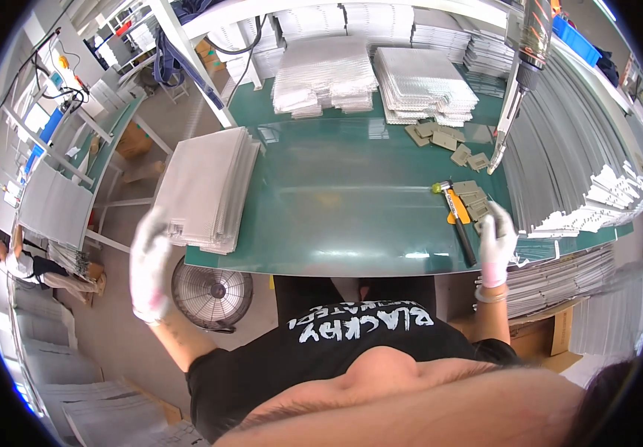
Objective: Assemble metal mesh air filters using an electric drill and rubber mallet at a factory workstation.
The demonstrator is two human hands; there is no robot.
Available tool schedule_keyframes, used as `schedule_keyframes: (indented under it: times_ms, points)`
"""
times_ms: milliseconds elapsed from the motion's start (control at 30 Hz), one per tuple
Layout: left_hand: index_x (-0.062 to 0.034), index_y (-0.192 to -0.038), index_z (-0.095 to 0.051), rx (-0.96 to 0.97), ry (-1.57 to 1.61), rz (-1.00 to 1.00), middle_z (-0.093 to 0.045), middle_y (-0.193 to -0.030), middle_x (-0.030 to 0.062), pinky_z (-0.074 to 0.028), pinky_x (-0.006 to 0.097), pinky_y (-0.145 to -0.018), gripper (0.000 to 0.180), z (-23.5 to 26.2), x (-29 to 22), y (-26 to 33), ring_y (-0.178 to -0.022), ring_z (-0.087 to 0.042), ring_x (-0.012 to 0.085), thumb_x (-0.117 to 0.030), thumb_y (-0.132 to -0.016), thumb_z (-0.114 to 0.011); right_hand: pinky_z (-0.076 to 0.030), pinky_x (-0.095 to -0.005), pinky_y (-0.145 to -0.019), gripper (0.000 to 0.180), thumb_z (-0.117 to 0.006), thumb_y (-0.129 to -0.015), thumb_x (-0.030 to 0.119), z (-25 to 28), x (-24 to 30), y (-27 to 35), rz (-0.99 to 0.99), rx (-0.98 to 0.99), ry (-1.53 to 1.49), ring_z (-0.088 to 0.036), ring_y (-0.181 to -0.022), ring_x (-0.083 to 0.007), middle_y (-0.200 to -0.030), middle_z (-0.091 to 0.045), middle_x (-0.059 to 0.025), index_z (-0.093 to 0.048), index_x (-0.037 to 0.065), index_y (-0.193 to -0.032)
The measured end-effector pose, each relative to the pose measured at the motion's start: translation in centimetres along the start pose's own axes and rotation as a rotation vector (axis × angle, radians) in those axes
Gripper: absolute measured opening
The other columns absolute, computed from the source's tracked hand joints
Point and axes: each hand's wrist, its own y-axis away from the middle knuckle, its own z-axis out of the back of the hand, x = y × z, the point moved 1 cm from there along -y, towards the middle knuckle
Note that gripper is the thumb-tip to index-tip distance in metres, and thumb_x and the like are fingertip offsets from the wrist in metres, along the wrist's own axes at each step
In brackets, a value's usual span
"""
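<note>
My left hand point(148, 268), in a white glove, is at the near left side of a stack of flat white panels point(206, 179) on the green table. Its fingers are stretched out and slightly blurred along the stack's edge. My right hand point(497, 242), also gloved, is over the table's right part, fingers apart and a little bent. Just beside its fingertips lie several small beige plastic pieces point(473, 195). To their left rests a small hammer point(460, 229) with a black grip and a yellow-green head. An orange item point(455, 207) lies partly under the hammer.
Piled white panels point(325, 74) and a second pile point(422, 82) stand at the table's back. More beige pieces point(434, 134) lie before them. A power screwdriver point(533, 56) hangs at the right, near long stacked panels point(559, 149). A floor fan point(212, 292) stands below left.
</note>
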Motion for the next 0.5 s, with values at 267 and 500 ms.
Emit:
schedule_keyframes:
  times_ms: [267, 500]
  points:
    - [-0.0035, -0.120, -0.060, 0.650, -0.768, -0.109, -0.057, -0.126, 0.0202, -0.047, 0.046, -0.094, 0.062, -24.2, 5.0, 3.4, -0.111, -0.059, 0.0363, -0.054, -0.083, -0.063, -0.040, -0.0443, -0.104, 0.049, -0.066, -0.083, 0.015, -15.5, 1.8, 1.4, 0.496, 0.332, 0.162, -0.054, -0.117, -0.0348, -0.123, -0.060, -0.0173, -0.056, 0.005, -0.130]
    - [-0.0022, -0.103, -0.066, 0.656, -0.642, -0.270, -0.066, -0.100, 0.0213, -0.050, 0.046, -0.085, 0.056, -28.0, 7.4, -10.5, -0.096, -0.063, 0.0397, -0.055, -0.091, -0.052, -0.017, -0.0578, -0.115, 0.056, -0.056, -0.086, 0.037, -21.1, -3.0, 1.4, 0.520, 0.786, 0.689, -0.031, -0.140, -0.0408, -0.146, -0.042, -0.0180, -0.052, 0.013, -0.137]
